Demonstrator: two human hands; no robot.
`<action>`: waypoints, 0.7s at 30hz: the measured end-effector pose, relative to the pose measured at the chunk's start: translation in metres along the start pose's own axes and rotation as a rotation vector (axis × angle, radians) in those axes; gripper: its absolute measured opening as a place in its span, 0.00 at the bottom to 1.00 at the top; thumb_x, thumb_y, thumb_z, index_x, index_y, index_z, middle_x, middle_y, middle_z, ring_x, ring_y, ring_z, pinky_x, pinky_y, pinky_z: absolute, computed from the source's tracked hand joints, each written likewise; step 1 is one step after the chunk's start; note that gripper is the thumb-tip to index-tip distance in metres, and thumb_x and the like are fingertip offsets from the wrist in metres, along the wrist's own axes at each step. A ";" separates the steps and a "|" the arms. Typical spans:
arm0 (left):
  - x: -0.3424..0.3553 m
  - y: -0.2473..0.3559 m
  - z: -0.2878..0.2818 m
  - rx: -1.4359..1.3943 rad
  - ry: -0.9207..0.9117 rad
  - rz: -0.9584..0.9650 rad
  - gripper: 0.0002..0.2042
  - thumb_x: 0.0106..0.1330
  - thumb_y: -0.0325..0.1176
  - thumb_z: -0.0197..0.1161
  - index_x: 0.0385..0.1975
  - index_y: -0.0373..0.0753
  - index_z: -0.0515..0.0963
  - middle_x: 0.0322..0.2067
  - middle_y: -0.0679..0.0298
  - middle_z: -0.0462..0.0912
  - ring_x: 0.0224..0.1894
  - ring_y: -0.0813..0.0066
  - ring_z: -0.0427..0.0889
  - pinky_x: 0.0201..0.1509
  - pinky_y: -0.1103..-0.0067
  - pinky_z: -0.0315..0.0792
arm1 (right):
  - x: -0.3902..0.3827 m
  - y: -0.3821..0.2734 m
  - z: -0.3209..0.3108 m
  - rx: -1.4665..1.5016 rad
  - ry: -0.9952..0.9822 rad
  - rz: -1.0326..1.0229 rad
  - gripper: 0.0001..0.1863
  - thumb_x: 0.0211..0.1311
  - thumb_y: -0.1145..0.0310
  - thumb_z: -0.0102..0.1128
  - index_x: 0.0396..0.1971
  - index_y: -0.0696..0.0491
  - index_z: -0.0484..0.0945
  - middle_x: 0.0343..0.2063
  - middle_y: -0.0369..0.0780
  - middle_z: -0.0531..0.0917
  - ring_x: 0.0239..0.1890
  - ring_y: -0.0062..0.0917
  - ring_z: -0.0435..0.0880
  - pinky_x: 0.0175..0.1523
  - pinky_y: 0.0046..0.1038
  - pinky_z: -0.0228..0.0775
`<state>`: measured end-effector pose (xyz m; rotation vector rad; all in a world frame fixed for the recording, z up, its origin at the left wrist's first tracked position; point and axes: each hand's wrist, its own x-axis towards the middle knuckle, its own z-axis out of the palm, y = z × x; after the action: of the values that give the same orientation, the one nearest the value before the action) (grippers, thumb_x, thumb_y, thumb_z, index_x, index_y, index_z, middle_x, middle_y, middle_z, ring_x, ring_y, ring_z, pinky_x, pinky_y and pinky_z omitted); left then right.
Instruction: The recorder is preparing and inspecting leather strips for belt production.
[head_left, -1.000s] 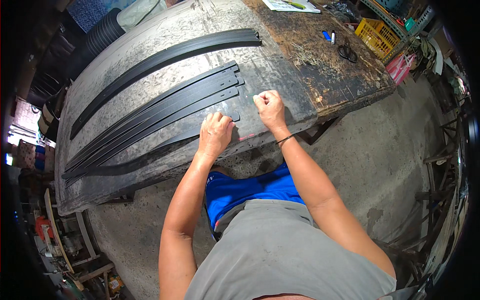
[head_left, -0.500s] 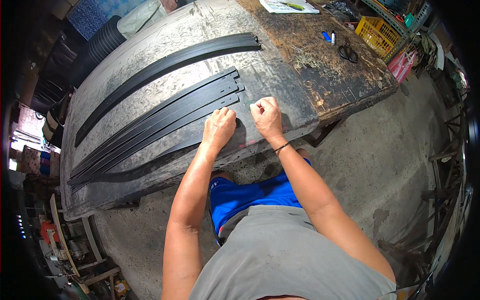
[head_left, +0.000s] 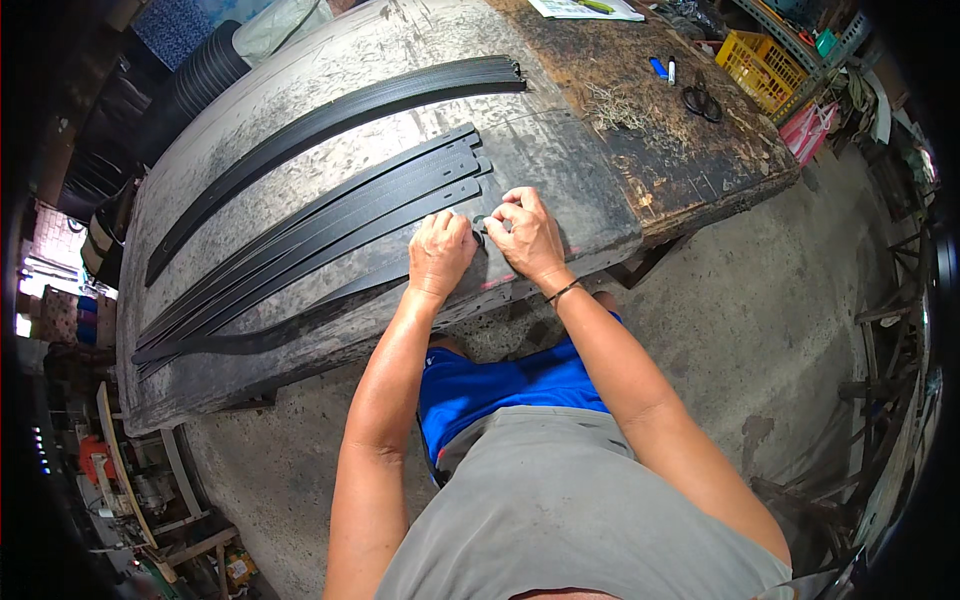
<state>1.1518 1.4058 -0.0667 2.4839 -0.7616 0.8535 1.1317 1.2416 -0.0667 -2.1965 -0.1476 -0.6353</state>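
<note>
My left hand (head_left: 441,252) is closed around one end of a black strap (head_left: 365,282) near the table's front edge. The rest of that strap curves away to the left and lies on the tabletop. My right hand (head_left: 528,238) is close beside it, thumb and fingers pinched at the strap's end. Something small, dark and curved shows between the hands; what the right fingers grip is too small to make out. Just beyond the hands, several flat black straps (head_left: 350,210) lie fanned out, with small slots near their right ends. Farther back rests a thick stack of black strips (head_left: 340,128).
The worn table (head_left: 590,190) has a rough brown board (head_left: 720,165) at its right. On that lie scissors (head_left: 702,100), a blue marker (head_left: 658,68), a white marker (head_left: 671,72) and stringy scraps (head_left: 615,108). A yellow crate (head_left: 762,72) stands beyond the right edge.
My right hand has moved left, closer to my left hand, and its fingers have shifted from a fist to a pinch at the strap's end. The straps have not moved on the table.
</note>
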 end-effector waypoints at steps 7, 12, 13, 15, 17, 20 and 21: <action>0.000 0.000 0.001 -0.002 0.001 -0.008 0.04 0.54 0.26 0.64 0.24 0.41 0.75 0.25 0.61 0.75 0.30 0.59 0.78 0.32 0.67 0.74 | 0.000 -0.002 -0.001 -0.051 -0.017 -0.040 0.08 0.53 0.63 0.67 0.24 0.52 0.83 0.40 0.41 0.77 0.41 0.38 0.79 0.47 0.38 0.73; 0.000 0.001 0.000 -0.012 0.011 -0.006 0.04 0.54 0.26 0.64 0.24 0.41 0.75 0.25 0.61 0.76 0.30 0.59 0.78 0.32 0.67 0.74 | 0.000 -0.002 -0.001 -0.073 -0.028 -0.043 0.08 0.53 0.63 0.67 0.24 0.52 0.83 0.40 0.40 0.77 0.42 0.38 0.79 0.47 0.38 0.73; 0.000 0.001 0.000 -0.010 0.015 -0.003 0.04 0.53 0.25 0.64 0.24 0.41 0.75 0.25 0.61 0.76 0.30 0.59 0.78 0.32 0.67 0.74 | -0.001 -0.003 -0.001 -0.077 -0.028 -0.046 0.08 0.53 0.63 0.67 0.24 0.52 0.83 0.41 0.40 0.77 0.42 0.38 0.79 0.47 0.38 0.73; 0.000 0.000 0.001 -0.009 0.018 0.000 0.04 0.53 0.26 0.64 0.24 0.41 0.75 0.25 0.61 0.76 0.30 0.59 0.78 0.32 0.67 0.74 | -0.001 -0.003 -0.002 -0.083 -0.028 -0.050 0.08 0.52 0.63 0.67 0.24 0.52 0.83 0.41 0.40 0.77 0.42 0.38 0.79 0.48 0.38 0.72; -0.001 0.000 0.001 -0.009 0.022 0.002 0.04 0.54 0.26 0.64 0.24 0.41 0.74 0.25 0.61 0.76 0.30 0.59 0.78 0.32 0.67 0.74 | -0.001 -0.004 -0.003 -0.097 -0.058 -0.044 0.09 0.53 0.63 0.68 0.25 0.52 0.83 0.43 0.42 0.77 0.43 0.38 0.80 0.50 0.37 0.72; -0.001 0.000 0.001 -0.010 0.012 -0.003 0.04 0.54 0.26 0.64 0.25 0.41 0.74 0.25 0.61 0.75 0.30 0.59 0.78 0.33 0.67 0.74 | -0.001 -0.004 -0.002 -0.092 -0.049 -0.041 0.08 0.53 0.63 0.67 0.24 0.51 0.83 0.41 0.39 0.77 0.43 0.37 0.79 0.48 0.38 0.71; -0.001 0.000 0.001 -0.004 0.004 -0.001 0.04 0.54 0.26 0.64 0.25 0.41 0.74 0.26 0.60 0.75 0.30 0.59 0.78 0.33 0.67 0.74 | -0.001 -0.003 -0.002 -0.092 -0.050 -0.041 0.08 0.53 0.63 0.67 0.24 0.51 0.83 0.41 0.39 0.77 0.43 0.37 0.79 0.48 0.38 0.71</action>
<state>1.1512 1.4056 -0.0678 2.4778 -0.7603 0.8559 1.1291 1.2426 -0.0640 -2.3044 -0.1926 -0.6212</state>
